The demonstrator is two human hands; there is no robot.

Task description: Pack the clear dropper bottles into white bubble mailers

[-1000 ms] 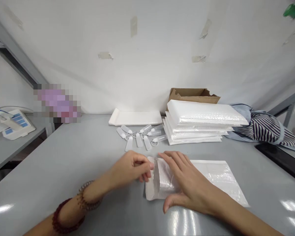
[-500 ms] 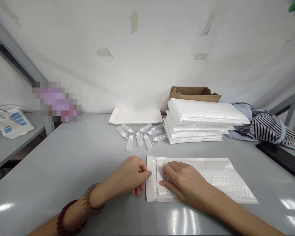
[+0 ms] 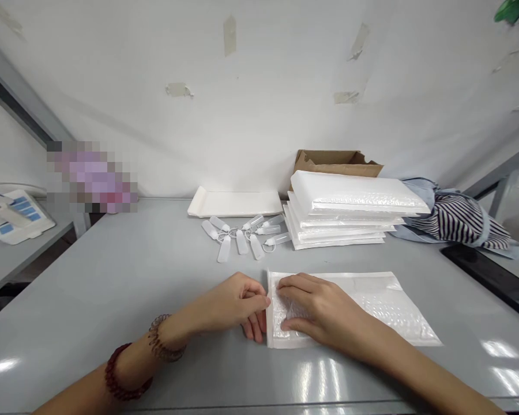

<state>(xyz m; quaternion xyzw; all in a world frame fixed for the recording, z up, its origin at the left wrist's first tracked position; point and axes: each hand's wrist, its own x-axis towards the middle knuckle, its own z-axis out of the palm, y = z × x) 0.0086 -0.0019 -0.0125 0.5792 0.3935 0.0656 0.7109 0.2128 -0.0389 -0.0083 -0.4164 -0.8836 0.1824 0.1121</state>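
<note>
A white padded bubble envelope (image 3: 384, 300) lies flat on the grey table, its narrow left end towards my left hand (image 3: 246, 308). The thumb and curled fingers of that hand pinch the envelope's left edge, where the flap is raised. Across the envelope's left part rests my right hand (image 3: 311, 305), palm down with fingers spread and slightly bent, pressing on the bubbled surface.
Several small clear plastic bottles (image 3: 241, 242) lie behind the envelope. Beyond them is another flat white envelope (image 3: 242, 203). At the back right are a stack of padded envelopes (image 3: 358, 196), a cardboard box (image 3: 337, 163), striped cloth (image 3: 467, 219) and a black phone-like object (image 3: 488, 276).
The left end of the envelope has been folded up by my left hand, which has moved slightly right. My right hand stays on the envelope. The whole view has shifted slightly.
</note>
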